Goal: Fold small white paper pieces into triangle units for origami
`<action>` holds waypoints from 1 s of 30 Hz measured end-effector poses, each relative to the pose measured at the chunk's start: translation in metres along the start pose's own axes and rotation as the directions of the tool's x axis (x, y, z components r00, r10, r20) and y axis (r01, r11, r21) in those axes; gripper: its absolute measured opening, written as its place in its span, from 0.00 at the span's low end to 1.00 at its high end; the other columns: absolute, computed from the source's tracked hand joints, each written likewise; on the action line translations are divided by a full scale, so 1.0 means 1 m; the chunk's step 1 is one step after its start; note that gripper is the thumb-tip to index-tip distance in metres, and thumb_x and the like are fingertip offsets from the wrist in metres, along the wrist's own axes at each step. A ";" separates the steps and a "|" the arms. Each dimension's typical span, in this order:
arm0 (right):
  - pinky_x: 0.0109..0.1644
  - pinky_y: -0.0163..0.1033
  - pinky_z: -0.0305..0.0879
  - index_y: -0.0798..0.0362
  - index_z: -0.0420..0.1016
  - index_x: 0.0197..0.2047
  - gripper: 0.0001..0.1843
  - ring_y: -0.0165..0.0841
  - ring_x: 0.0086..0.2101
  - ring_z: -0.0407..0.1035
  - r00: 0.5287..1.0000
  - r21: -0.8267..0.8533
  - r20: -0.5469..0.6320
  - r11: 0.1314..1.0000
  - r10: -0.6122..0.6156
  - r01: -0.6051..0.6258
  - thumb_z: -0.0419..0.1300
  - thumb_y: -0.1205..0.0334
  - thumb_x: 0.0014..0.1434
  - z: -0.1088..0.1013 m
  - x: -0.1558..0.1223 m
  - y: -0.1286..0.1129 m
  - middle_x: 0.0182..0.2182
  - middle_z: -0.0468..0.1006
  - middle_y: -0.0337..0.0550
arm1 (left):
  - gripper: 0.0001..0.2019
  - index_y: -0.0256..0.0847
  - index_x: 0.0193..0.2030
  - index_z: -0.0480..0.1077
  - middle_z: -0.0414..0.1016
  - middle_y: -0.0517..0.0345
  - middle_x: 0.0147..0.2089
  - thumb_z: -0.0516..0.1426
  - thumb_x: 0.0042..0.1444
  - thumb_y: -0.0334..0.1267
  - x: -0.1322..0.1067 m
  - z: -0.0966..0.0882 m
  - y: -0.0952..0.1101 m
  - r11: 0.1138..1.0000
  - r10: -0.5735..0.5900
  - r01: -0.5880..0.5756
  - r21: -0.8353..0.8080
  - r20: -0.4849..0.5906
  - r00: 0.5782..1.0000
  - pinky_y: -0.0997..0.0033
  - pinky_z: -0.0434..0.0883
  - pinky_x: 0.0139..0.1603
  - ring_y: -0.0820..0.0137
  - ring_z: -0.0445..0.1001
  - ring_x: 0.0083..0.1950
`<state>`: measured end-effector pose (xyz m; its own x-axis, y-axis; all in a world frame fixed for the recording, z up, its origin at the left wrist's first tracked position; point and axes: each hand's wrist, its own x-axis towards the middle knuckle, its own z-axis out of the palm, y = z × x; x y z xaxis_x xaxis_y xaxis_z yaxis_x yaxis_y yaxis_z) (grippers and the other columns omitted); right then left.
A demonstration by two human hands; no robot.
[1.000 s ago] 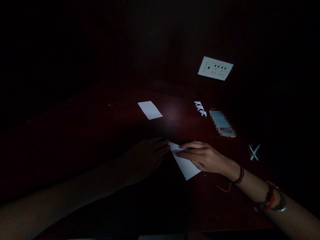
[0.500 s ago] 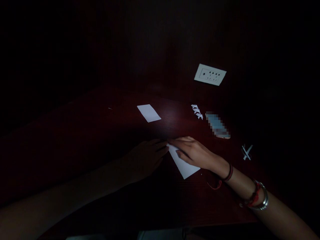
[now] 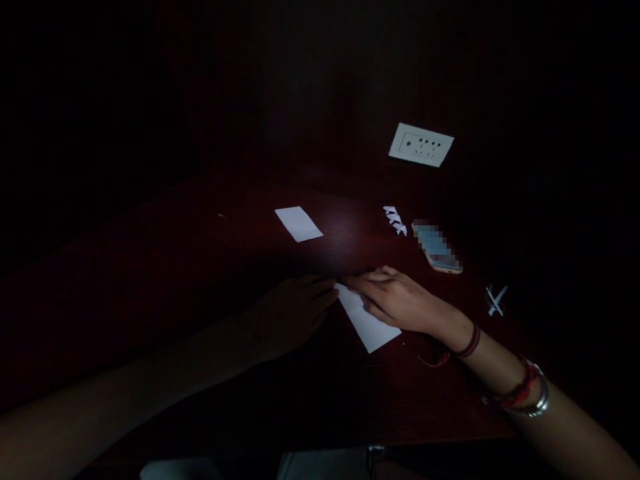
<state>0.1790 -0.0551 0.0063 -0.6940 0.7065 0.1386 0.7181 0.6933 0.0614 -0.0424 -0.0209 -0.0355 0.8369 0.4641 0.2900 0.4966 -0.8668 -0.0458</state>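
Note:
A white sheet of paper (image 3: 373, 332) lies on the dark red table, its near end uncovered and a faint crease across it. My right hand (image 3: 400, 300) rests over its upper right part, fingers stretched toward the far corner. In deep shadow, my left hand (image 3: 295, 310) lies on the table with its fingers out, their tips at the paper's far left corner. The two hands' fingertips nearly meet there. Shadow and the hands hide the paper's far edge.
Farther back lies another white paper (image 3: 299, 224). Small folded paper pieces (image 3: 395, 220) sit beside a phone (image 3: 437, 248). Crossed paper strips (image 3: 496, 300) lie at the right. A socket plate (image 3: 421, 145) is on the wall. The table's front edge (image 3: 425, 443) runs below.
My right hand has slid slightly right and pulled back from the far corner, uncovering more of the paper. My left hand stays nearly where it was. The view has shifted a little.

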 end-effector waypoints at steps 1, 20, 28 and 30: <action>0.46 0.44 0.58 0.58 0.53 0.57 0.25 0.35 0.44 0.64 1.000 -0.023 0.013 1.000 0.000 0.000 0.48 0.69 0.55 -0.002 -0.002 0.000 0.42 0.71 0.50 | 0.17 0.45 0.55 0.58 0.58 0.59 0.58 0.46 0.58 0.37 0.000 -0.001 0.000 1.000 -0.005 0.005 0.004 0.004 1.000 0.63 0.57 0.50 0.64 0.58 0.55; 0.48 0.41 0.60 0.55 0.54 0.56 0.24 0.33 0.41 0.66 0.955 0.243 -0.099 0.937 0.280 -0.250 0.49 0.68 0.55 -0.008 -0.026 0.004 0.39 0.73 0.44 | 0.16 0.42 0.52 0.61 0.60 0.56 0.56 0.46 0.57 0.34 0.004 -0.005 0.004 0.999 -0.024 0.025 -0.032 0.026 0.999 0.59 0.59 0.49 0.61 0.59 0.54; 0.51 0.46 0.60 0.51 0.46 0.60 0.37 0.37 0.48 0.62 0.945 0.429 0.006 0.853 0.326 -0.297 0.58 0.57 0.50 0.001 -0.035 0.013 0.50 0.64 0.50 | 0.18 0.45 0.53 0.60 0.63 0.52 0.51 0.48 0.55 0.30 0.009 -0.009 0.008 0.999 0.034 -0.034 0.013 -0.018 0.999 0.59 0.60 0.47 0.62 0.61 0.50; 0.53 0.48 0.58 0.51 0.46 0.60 0.37 0.39 0.50 0.59 0.939 0.410 -0.005 0.857 0.344 -0.312 0.58 0.57 0.50 0.002 -0.038 0.017 0.52 0.62 0.50 | 0.14 0.41 0.48 0.65 0.66 0.50 0.45 0.48 0.55 0.31 0.011 -0.017 0.012 0.999 0.042 -0.043 0.024 0.005 0.999 0.60 0.62 0.44 0.63 0.64 0.45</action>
<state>0.2174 -0.0694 -0.0001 -0.4039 0.9014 0.1563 0.8105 0.4318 -0.3958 -0.0308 -0.0293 -0.0168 0.8584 0.4278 0.2829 0.4658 -0.8812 -0.0809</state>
